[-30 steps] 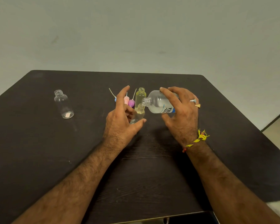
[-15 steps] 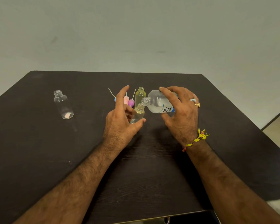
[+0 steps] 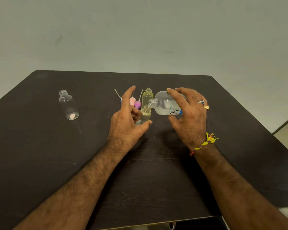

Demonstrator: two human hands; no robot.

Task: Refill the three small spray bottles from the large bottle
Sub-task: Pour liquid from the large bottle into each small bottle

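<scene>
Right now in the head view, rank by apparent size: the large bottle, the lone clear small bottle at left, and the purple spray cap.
1. Large bottle, though the right hand hides part of it.
2. Clear small bottle.
3. Purple spray cap, clearly smallest.

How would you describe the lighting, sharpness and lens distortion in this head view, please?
Head view: soft, even light with faint shadows under the hands; wide-angle bending bows the dark table edges; the clear large bottle in the right hand and the small bottle held by the left hand look slightly soft.
</scene>
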